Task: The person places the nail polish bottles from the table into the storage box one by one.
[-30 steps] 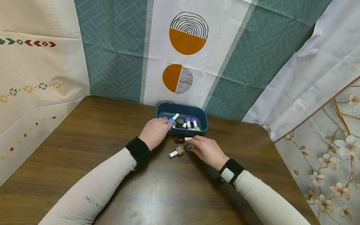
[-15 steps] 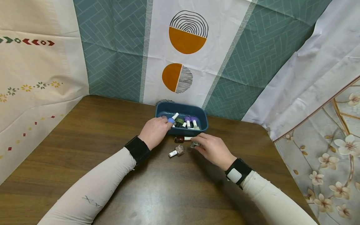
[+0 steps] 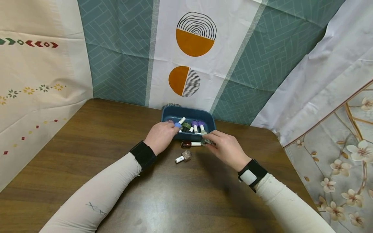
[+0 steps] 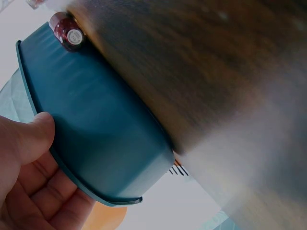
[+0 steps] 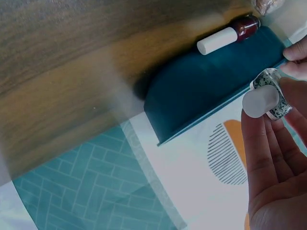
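Note:
My left hand [image 3: 162, 136] grips the near left rim of a dark blue plastic bin [image 4: 100, 115]. Its thumb [image 4: 38, 136] lies on the outer wall, and the other fingers go over the rim. Between thumb and fingers, my right hand [image 3: 227, 147] pinches a nail polish bottle [image 5: 271, 91] with black-and-white speckles and a white cap [image 5: 260, 101]. That bottle is level with the bin's near right rim. Inside the bin lie several nail polish bottles, among them a blue one [image 3: 177, 125] beside my left fingertips, a green one [image 3: 186, 125] and purple ones [image 3: 194, 123].
A dark red nail polish bottle [image 3: 186, 144] with a white cap lies on the wooden table [image 3: 163, 194] right before the bin. Nearer to me lies a glittery beige bottle [image 3: 186, 156]. Patterned cloths [image 3: 122, 58] hang behind and at both sides of the table.
My right hand has lifted the speckled bottle from beside the beige one and carried it up and right toward the bin's rim. The left hand has stayed on the bin.

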A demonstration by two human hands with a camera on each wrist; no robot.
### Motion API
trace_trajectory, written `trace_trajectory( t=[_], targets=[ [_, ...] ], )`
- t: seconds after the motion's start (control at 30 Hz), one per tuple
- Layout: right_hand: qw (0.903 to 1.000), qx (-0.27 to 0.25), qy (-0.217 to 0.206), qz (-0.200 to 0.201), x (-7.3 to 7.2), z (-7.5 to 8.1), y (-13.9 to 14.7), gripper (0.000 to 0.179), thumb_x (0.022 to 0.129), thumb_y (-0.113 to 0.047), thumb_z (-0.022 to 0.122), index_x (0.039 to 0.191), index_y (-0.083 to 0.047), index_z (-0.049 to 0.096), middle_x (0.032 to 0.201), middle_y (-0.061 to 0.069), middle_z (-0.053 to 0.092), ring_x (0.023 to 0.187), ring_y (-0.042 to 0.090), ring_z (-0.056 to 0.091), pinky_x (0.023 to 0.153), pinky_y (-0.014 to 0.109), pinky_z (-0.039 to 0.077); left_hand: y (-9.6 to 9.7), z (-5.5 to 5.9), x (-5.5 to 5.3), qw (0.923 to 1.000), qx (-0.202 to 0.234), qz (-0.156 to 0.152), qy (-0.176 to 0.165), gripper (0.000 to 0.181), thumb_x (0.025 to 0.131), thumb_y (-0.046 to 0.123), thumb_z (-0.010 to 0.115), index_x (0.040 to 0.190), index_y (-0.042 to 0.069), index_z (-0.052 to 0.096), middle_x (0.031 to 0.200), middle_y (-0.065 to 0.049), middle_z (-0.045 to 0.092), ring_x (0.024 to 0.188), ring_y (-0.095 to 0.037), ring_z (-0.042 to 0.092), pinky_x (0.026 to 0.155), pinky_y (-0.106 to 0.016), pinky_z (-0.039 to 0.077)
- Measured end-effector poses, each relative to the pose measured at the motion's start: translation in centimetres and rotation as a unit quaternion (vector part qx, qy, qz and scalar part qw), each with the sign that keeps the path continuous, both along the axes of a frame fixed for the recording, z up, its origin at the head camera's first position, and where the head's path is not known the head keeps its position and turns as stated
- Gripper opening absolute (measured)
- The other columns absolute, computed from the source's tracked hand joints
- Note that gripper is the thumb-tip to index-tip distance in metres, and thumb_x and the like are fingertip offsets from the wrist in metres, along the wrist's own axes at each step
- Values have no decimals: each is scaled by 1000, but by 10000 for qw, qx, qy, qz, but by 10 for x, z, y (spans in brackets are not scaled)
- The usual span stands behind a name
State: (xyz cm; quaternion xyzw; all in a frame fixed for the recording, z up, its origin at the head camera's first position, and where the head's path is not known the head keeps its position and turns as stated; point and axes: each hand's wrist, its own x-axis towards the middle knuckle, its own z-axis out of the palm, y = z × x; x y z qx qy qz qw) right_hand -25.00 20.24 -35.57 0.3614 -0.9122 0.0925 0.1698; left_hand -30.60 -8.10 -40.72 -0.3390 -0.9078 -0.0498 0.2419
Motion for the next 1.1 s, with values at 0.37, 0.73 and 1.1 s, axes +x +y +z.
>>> trace_trajectory(
  t=[0.37, 0.73, 1.1],
  targets=[
    [9986, -172, 174, -474, -23, 15, -6, 32, 91, -14, 82, 122, -11, 75, 98, 1, 68, 76, 12, 63, 65, 31, 55, -1, 0, 1, 10000, 59, -15, -17, 20, 94, 5, 77, 113, 8, 77, 99, -9, 75, 86, -23, 69, 80, -37, 60],
    [9926, -182, -72, -1196, -49, 17, -17, 29, 94, -17, 80, 121, -9, 76, 94, 5, 67, 78, 18, 65, 65, 36, 54, -1, -1, 0, 10000, 71, -29, 17, 19, 94, 5, 77, 113, 8, 77, 98, -9, 75, 85, -22, 69, 79, -37, 60],
    [9841, 24, -324, -1749, -73, 13, -24, 29, 95, -17, 78, 123, -8, 76, 99, 9, 70, 84, 24, 68, 69, 42, 56, -1, -1, -1, 10000, -25, 12, 2, 19, 94, 7, 77, 113, 9, 77, 99, -8, 75, 85, -21, 69, 81, -36, 60]
  ],
)
